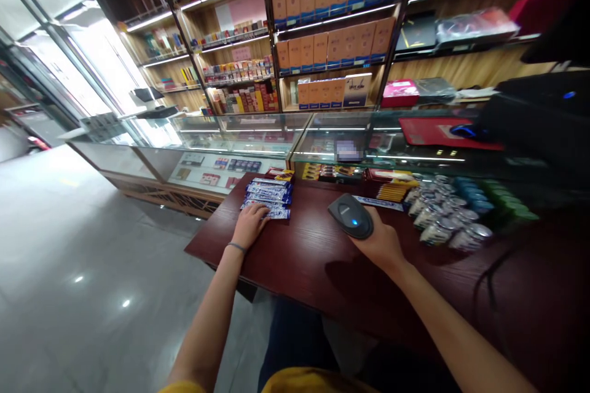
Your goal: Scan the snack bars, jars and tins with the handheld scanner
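My left hand (251, 224) is at the near end of a row of slim blue-and-white packets (268, 191). Its fingers close over the left end of the nearest packet (279, 214), which lies flat on the dark red tabletop (304, 258). Wrapped round its handle, my right hand (380, 242) holds a black barcode scanner (350, 216) above the table; a blue light glows on top. Beyond the scanner lies another blue-and-white packet (378, 202), apart from the row. The scanner's handle is mostly hidden by my fingers.
Several cans (440, 215) stand at the right, with blue and green ones behind. Yellow packs (391, 190) sit near the glass display counter (258, 135). A black cable (488, 282) curves over the table's right side. Boxed goods (336, 43) fill the back shelves. A dark monitor (539, 116) looms at right.
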The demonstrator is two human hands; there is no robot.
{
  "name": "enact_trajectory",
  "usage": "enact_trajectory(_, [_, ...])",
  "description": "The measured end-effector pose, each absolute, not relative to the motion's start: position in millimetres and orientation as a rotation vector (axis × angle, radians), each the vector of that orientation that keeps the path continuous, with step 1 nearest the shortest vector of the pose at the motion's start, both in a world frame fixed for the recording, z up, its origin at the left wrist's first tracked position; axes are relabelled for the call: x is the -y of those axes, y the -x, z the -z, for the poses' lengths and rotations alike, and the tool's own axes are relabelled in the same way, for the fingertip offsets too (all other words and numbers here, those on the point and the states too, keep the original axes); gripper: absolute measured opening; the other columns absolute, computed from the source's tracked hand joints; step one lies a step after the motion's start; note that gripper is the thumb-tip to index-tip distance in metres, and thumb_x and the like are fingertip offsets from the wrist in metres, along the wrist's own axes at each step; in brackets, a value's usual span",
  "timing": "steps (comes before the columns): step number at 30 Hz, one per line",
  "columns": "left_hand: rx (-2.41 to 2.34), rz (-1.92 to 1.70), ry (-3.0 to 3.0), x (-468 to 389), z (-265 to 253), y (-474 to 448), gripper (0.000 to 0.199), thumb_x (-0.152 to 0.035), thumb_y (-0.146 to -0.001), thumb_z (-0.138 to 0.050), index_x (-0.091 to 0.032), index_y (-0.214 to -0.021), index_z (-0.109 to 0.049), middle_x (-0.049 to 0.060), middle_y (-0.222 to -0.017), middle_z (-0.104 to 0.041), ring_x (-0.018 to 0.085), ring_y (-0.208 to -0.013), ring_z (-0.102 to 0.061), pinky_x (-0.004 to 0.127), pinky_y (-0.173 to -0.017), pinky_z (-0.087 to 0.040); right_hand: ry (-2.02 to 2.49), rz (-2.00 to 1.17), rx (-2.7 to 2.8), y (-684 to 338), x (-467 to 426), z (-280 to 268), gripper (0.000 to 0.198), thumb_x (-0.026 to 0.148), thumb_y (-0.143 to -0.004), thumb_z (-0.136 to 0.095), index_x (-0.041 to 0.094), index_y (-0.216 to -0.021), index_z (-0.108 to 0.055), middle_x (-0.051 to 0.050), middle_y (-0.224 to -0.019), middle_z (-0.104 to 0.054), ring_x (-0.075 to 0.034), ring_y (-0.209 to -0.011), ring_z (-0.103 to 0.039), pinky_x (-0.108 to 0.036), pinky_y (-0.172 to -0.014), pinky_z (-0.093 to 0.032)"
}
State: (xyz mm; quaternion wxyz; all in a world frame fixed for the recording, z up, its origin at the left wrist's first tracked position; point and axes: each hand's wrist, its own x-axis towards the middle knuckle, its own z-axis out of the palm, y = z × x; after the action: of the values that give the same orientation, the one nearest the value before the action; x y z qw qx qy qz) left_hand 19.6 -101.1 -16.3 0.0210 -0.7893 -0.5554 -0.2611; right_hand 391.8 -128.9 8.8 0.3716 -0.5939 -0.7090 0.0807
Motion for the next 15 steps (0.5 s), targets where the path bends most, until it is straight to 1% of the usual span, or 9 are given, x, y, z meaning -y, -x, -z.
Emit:
enact_trajectory(3, [1.722, 1.100, 2.492, 100.0, 11.5, -37.7, 0.027, -0.034, -0.094, -0.051, -0.023, -0.116, -0.062, 0.009, -0.122, -0.063, 0.024, -0.118, -0.055, 0.042, -0.106, -0.041, 1.525, -0.212, 1.795, -392.7, 129.0, -11.2, 0.051, 0.041, -0.071, -0.065, 0.027, -0.118, -0.051, -0.001, -0.077, -0.073, -0.030, -0.074, -0.072, -0.030, -0.057, -0.046])
enact_trajectory(5, [1.785, 1.441, 2.509, 95.1, 7.2, -57.9, 0.029, -0.037, -0.095, -0.049, -0.021, -0.117, -0.060, 0.010, -0.118, -0.064, 0.022, -0.111, -0.060, 0.039, -0.101, -0.045, 1.523, -0.236, 1.784, -393.4, 128.9, -13.1, 0.051, 0.040, -0.071, -0.065, 0.027, -0.118, -0.050, -0.002, -0.080, -0.074, -0.030, -0.076, -0.072, -0.030, -0.058, -0.046])
enact_trajectory(6, [1.850, 1.650, 2.498, 91.1, 4.5, -70.6, 0.031, -0.040, -0.095, -0.048, -0.021, -0.116, -0.059, 0.010, -0.114, -0.066, 0.021, -0.103, -0.063, 0.037, -0.096, -0.049, 1.517, -0.246, 1.779, -394.0, 128.9, -13.8, 0.051, 0.040, -0.071, -0.065, 0.027, -0.119, -0.050, -0.002, -0.081, -0.074, -0.030, -0.077, -0.072, -0.030, -0.059, -0.047])
enact_trajectory(8, [2.065, 2.094, 2.497, 80.5, -1.4, -100.1, 0.037, -0.049, -0.093, -0.048, -0.018, -0.111, -0.059, 0.009, -0.100, -0.069, 0.018, -0.084, -0.068, 0.032, -0.079, -0.055, 1.503, -0.251, 1.752, -395.5, 128.7, -14.2, 0.052, 0.038, -0.071, -0.065, 0.027, -0.119, -0.049, -0.002, -0.085, -0.074, -0.030, -0.080, -0.072, -0.031, -0.061, -0.048])
enact_trajectory(9, [2.178, 2.329, 2.490, 74.2, -4.4, -116.2, 0.041, -0.053, -0.092, -0.048, -0.017, -0.108, -0.060, 0.009, -0.097, -0.070, 0.018, -0.077, -0.068, 0.031, -0.070, -0.056, 1.499, -0.248, 1.728, -396.6, 128.7, -14.0, 0.053, 0.038, -0.071, -0.065, 0.027, -0.120, -0.048, -0.002, -0.087, -0.074, -0.030, -0.082, -0.072, -0.031, -0.063, -0.049])
enact_trajectory(11, [2.321, 2.734, 2.379, 61.5, -8.9, -148.5, 0.044, -0.055, -0.092, -0.048, -0.016, -0.109, -0.059, 0.010, -0.098, -0.070, 0.016, -0.072, -0.067, 0.028, -0.060, -0.056, 1.493, -0.235, 1.671, -399.2, 128.4, -13.4, 0.055, 0.039, -0.071, -0.065, 0.027, -0.121, -0.046, -0.003, -0.090, -0.074, -0.030, -0.085, -0.072, -0.032, -0.064, -0.050])
enact_trajectory(13, [2.396, 2.933, 2.296, 50.6, -10.4, -177.5, 0.040, -0.051, -0.091, -0.053, -0.016, -0.110, -0.057, 0.010, -0.097, -0.071, 0.015, -0.068, -0.067, 0.025, -0.054, -0.054, 1.497, -0.214, 1.624, -402.6, 127.8, -13.3, 0.056, 0.039, -0.071, -0.065, 0.027, -0.122, -0.045, -0.003, -0.092, -0.074, -0.030, -0.086, -0.072, -0.032, -0.064, -0.050])
enact_trajectory(15, [2.455, 3.051, 2.245, 43.4, -8.4, -198.8, 0.036, -0.047, -0.091, -0.055, -0.015, -0.108, -0.057, 0.011, -0.097, -0.071, 0.015, -0.069, -0.068, 0.023, -0.052, -0.054, 1.513, -0.177, 1.600, -406.5, 126.3, -14.1, 0.055, 0.039, -0.073, -0.065, 0.028, -0.122, -0.044, -0.003, -0.095, -0.073, -0.029, -0.086, -0.072, -0.032, -0.064, -0.050])
